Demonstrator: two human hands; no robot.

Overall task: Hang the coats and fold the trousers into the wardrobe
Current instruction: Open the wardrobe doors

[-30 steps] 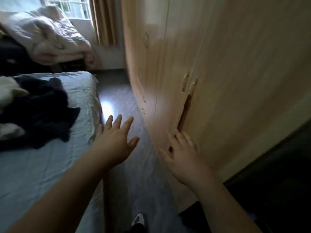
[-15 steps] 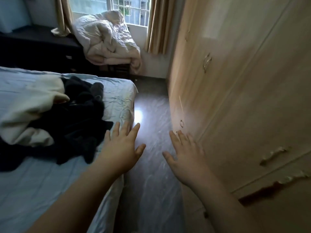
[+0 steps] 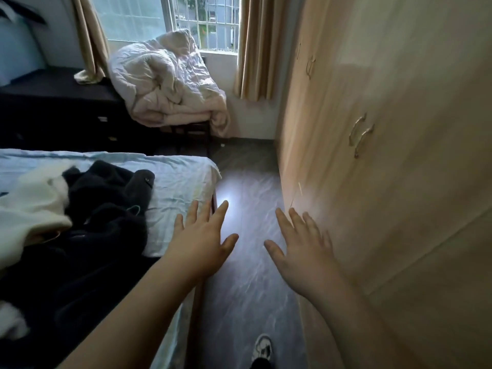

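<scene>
Left hand (image 3: pixel 203 245) and right hand (image 3: pixel 303 250) hover flat, fingers spread, holding nothing, above the floor strip (image 3: pixel 247 262) between bed edge (image 3: pixel 213 179) and closed wardrobe (image 3: pixel 386 182). Dark clothes (image 3: pixel 101 209) lie heaped on the bed.

A: What is different from a second ago?

B: The view swings left, away from the wardrobe (image 3: pixel 399 182). Its cracked-open doors with the dark gap are out of sight; closed doors with paired handles (image 3: pixel 360 134) now show.

A: And the hands?

B: The right hand (image 3: pixel 303 251), earlier at the door's edge, now hovers over the floor (image 3: pixel 247 288) beside the wardrobe, fingers spread. The left hand (image 3: pixel 202 246) now overlaps the corner of the bed (image 3: pixel 173 177).

A: Anything newly visible?

B: More of the dark clothes (image 3: pixel 101 209) and a pale garment (image 3: pixel 32 206), the whole window (image 3: pixel 205 20), and a shoe (image 3: pixel 262 348) at the bottom edge.
</scene>
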